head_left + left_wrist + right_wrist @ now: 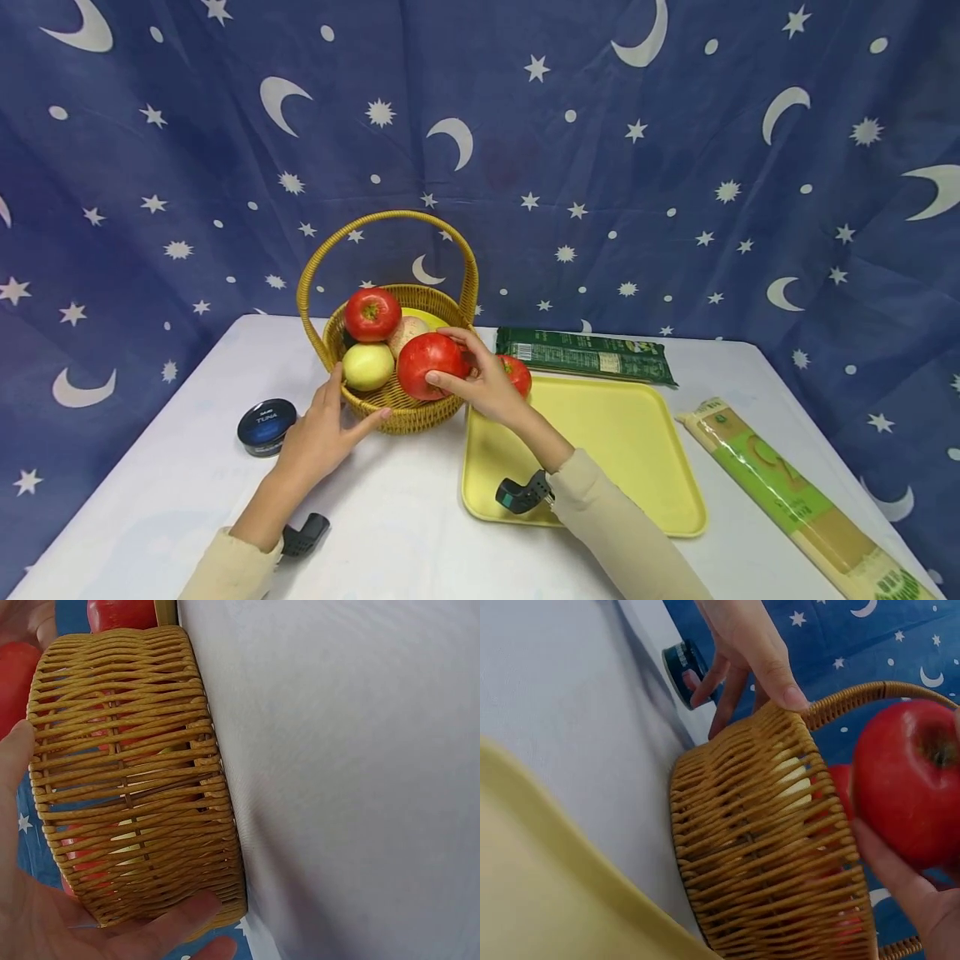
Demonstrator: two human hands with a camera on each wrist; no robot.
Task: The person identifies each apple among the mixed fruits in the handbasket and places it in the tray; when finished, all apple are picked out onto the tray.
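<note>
My right hand (487,383) holds a large red apple (430,367) over the front right rim of the wicker basket (412,419). In the right wrist view that apple (907,784) is above the rim, thumb and fingers on its sides. My left hand (318,433) lies spread against the basket's front left side, its thumb touching the rim. Inside the basket are another red apple (372,314), a pale yellow fruit (367,367) and a pinkish round fruit (407,332), partly covered. One more red apple (517,375) shows behind my right hand, at the tray's back left corner.
A yellow tray (600,450) lies right of the basket, under my right forearm. Behind it is a dark green packet (585,354). A long pasta packet (802,500) lies at the right. A tuna can (267,427) stands left of my left hand. The basket's handle (386,215) arches upright.
</note>
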